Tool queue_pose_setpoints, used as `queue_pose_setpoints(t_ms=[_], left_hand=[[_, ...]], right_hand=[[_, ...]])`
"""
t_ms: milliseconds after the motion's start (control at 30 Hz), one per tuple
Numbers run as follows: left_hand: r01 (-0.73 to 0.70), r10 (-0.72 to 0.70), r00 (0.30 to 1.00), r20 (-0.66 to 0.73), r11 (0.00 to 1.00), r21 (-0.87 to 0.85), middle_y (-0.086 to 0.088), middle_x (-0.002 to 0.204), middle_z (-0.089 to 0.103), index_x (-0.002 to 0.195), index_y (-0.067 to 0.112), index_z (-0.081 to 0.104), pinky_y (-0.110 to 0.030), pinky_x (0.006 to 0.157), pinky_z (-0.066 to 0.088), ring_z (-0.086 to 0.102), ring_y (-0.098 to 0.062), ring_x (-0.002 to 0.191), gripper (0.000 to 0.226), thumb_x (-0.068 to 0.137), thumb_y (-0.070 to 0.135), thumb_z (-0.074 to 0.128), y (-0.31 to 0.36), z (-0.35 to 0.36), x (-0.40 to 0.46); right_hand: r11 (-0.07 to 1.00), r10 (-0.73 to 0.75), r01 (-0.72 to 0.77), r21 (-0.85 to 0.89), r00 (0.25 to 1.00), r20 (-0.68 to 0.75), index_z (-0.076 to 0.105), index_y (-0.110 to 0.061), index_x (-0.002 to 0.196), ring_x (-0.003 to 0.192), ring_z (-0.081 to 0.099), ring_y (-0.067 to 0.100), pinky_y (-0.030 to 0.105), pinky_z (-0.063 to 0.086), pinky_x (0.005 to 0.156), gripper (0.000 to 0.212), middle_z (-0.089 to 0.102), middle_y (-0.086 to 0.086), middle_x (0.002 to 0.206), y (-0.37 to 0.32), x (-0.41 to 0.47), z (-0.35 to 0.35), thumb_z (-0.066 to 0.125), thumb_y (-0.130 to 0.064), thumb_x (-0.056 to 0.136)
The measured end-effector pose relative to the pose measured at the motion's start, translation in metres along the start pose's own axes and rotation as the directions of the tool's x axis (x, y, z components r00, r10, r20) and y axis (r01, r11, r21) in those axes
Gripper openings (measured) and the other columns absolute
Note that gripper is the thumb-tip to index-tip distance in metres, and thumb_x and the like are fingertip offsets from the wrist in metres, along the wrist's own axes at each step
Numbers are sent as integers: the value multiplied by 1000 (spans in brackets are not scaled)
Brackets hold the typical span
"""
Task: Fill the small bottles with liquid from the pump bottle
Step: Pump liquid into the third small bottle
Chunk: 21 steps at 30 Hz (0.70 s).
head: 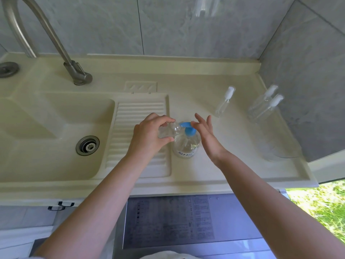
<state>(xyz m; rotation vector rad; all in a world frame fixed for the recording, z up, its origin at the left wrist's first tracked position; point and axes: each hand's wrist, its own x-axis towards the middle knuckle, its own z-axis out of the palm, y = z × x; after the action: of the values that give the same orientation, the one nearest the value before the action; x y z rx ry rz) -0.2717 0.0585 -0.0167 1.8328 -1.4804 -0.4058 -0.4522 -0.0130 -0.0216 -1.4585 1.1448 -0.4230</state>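
You see one counter (214,171) and one pump bottle (186,144) on it. Three small capped bottles (225,101) stand behind. Your left hand (149,133) grips one small bottle (168,129) at the spout; your right hand (205,131) presses the pump, fingers straight.

Pump bottle (184,146) label print (dark characters) is unreadable.

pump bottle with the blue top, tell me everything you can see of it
The pump bottle is clear, plastic by its look, rounded, with a blue pump head whose spout points left. It stands upright on the pale counter, just right of the ribbed washboard. A white label with dark print wraps its lower front. The right hand rests its fingers on the pump head. The left hand holds a small clear bottle at the spout.
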Motion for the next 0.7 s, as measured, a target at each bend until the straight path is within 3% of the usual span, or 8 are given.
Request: queue_pose_setpoints(t_ms=[200,367,500,700], left_hand=[[10,-10,1000,12,1000,-15,12,95,57,108,37,69,-40,86,52,54,7,82,54,60,24,89,0,1,0],[18,-18,1000,19,1000,-5,12,95,56,107,37,69,-41,85,52,54,4,81,53,60,24,89,-2,2,-1],[19,-19,1000,19,1000,-19,11,95,57,107,38,69,-43,87,51,57,0,83,54,60,24,89,-1,1,-2],[24,-24,1000,8,999,-43,9,95,58,109,35,70,-38,88,51,57,-1,83,54,61,22,90,2,-1,-2]], right_hand=[[996,-69,70,-56,998,9,19,-59,148,153,-3,12,52,-3,123,60,-19,-22,161,-10,-2,3,32,-58,90],[996,-49,49,-81,999,10,16,-55,151,151,-17,18,50,-12,121,51,-20,-19,161,-11,-6,6,29,-47,103],[994,-1,-2,-110,1000,-25,16,-49,154,151,-19,20,48,-14,120,55,-21,-16,162,-17,-8,-1,35,-47,102],[986,-44,43,-160,999,-3,16,-48,153,150,-20,15,45,-14,119,52,-18,-13,163,-22,-11,-3,32,-44,104]])
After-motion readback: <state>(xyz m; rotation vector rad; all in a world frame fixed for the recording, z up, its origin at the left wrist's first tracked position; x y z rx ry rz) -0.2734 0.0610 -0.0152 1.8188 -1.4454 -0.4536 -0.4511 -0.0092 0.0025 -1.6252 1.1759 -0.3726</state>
